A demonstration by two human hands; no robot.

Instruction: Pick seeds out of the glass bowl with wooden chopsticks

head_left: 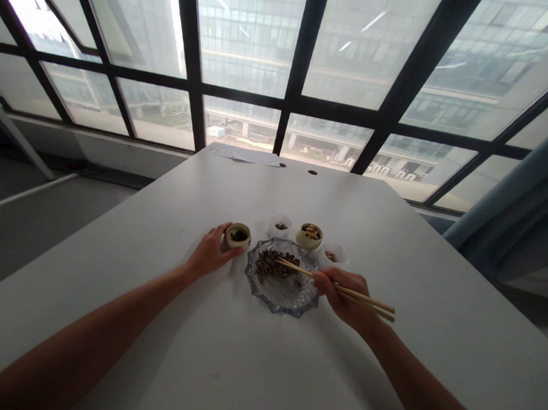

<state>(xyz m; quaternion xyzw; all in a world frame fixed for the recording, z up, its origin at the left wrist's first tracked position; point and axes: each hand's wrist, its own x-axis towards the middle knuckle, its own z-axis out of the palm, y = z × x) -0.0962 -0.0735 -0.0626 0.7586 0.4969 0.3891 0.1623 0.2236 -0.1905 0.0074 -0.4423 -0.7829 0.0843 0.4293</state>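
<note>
My left hand (214, 251) is wrapped round the side of a small round cup (238, 236) with a dark inside, standing on the table. In my right hand (345, 291) is a pair of chopsticks (365, 299), their tips down among dark seeds (270, 265), which look like sunflower seeds. The seeds lie heaped at the back left of a clear glass dish (281, 304) with a scalloped rim. Whether the tips pinch a seed is too small to tell. Right behind the dish stands a second small cup (309, 241) filled with peanuts (311, 231).
Behind the dish, a white plastic cup (280, 232) holds a few dark seeds. Another white container (338, 253) with light brown pieces stands near my right hand. Papers (244, 155) lie at the far end of the white table (227, 363), before tall windows. A blue curtain (510, 207) hangs at right.
</note>
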